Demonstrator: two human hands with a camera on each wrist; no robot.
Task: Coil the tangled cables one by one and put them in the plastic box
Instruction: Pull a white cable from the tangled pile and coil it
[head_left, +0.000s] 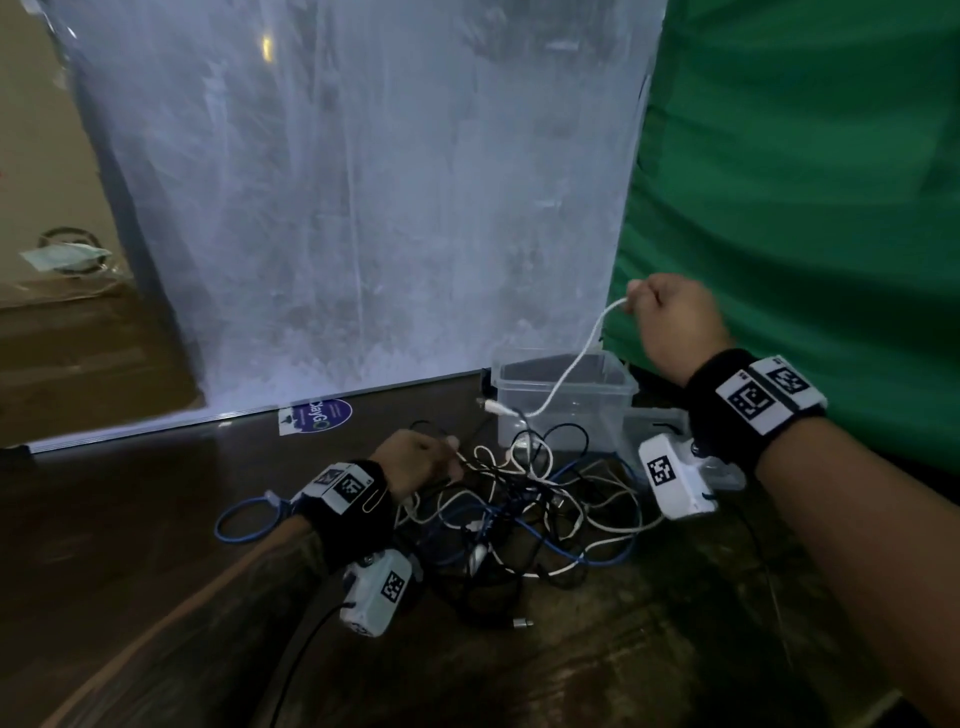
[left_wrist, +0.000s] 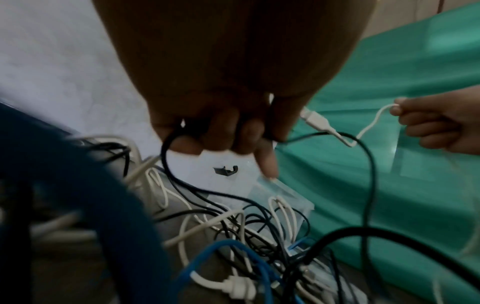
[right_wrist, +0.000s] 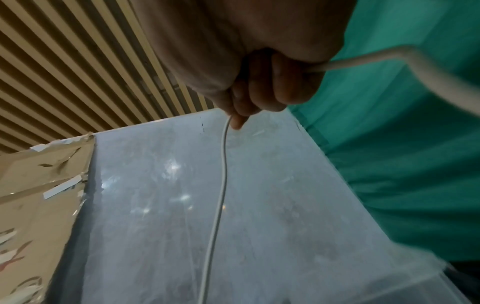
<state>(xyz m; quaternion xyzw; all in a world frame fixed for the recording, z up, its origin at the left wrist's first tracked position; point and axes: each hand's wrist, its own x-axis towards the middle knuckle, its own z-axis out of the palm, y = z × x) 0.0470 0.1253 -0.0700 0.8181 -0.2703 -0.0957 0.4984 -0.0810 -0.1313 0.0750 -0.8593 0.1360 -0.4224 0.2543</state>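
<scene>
A tangle of white, black and blue cables (head_left: 524, 514) lies on the dark floor in front of a clear plastic box (head_left: 566, 400). My right hand (head_left: 667, 317) is raised above the box and grips a white cable (head_left: 576, 364) (right_wrist: 221, 205) in its fist; the cable's plug end (head_left: 496, 408) (left_wrist: 315, 121) hangs free near the box's front. My left hand (head_left: 421, 460) is low at the tangle's left edge. Its curled fingers (left_wrist: 221, 131) hold a thin black cable (left_wrist: 166, 156) that runs down into the heap.
A tall translucent plastic-wrapped panel (head_left: 363, 208) stands behind the box, with a green cloth (head_left: 805, 208) to its right. A loop of blue cable (head_left: 244, 519) lies left of my left wrist. A round sticker (head_left: 317, 415) is on the floor.
</scene>
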